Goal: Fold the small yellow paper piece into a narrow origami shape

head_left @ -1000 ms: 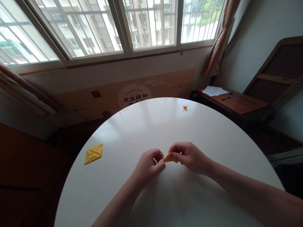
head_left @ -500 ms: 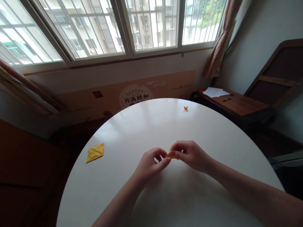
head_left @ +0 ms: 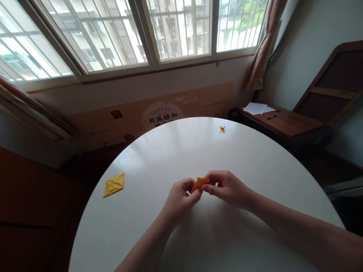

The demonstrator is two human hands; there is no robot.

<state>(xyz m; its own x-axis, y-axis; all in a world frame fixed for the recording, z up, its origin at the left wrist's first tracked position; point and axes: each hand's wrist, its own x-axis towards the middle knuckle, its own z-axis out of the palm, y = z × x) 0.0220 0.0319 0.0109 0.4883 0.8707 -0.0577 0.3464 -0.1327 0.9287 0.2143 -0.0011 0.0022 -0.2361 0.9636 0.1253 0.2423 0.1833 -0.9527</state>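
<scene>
Between my two hands is a small piece of folded orange paper (head_left: 200, 183), held just above the white table (head_left: 136, 234). My left hand (head_left: 183, 194) pinches its left side between thumb and fingers. On the right side, the thumb and fingers of my right hand (head_left: 224, 185) are closed on its edge. Fingers cover parts of the paper, so its full shape cannot be made out. A flat yellow folded paper (head_left: 114, 184) lies at the left of the table. Near the far edge stands a tiny orange paper crane (head_left: 222, 129).
A brown wooden bench (head_left: 295, 122) with white papers (head_left: 256, 108) and a dark pen (head_left: 272, 117) stands beyond the table at right. A printed cardboard panel (head_left: 187, 102) leans below the barred window (head_left: 181, 30). Curtains hang at both sides.
The orange paper has turned and shows more of its face between my hands. My right fingers have shifted toward its right edge. The yellow paper and crane stay in place.
</scene>
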